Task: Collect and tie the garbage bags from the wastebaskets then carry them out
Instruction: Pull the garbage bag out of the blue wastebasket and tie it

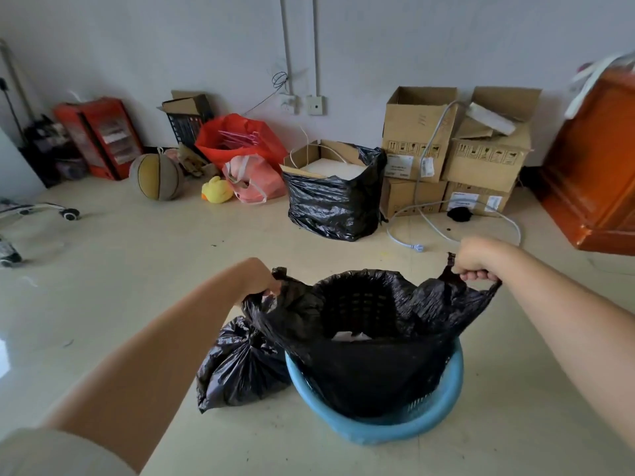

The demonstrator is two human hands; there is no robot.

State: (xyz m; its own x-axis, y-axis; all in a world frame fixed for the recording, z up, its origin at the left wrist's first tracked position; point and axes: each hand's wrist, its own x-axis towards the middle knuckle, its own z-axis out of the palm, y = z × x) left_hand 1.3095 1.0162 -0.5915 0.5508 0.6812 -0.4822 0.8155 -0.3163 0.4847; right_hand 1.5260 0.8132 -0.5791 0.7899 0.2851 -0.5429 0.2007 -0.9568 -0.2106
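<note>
While both hands (371,273) grip bin liner (371,355), tied bag (237,369) beside wastebasket (374,429), boxes (453,152) beyond.

Both hands, left hand (263,278) and right hand (476,259), grip the black bag (371,338) handles above the blue wastebasket (374,429); tied bag (237,365) beside it.

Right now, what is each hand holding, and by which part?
Both grip the black garbage bag that stands in the blue wastebasket: left hand on its left handle, right hand on its right handle, pulled apart.

Head view, forward and down.
</note>
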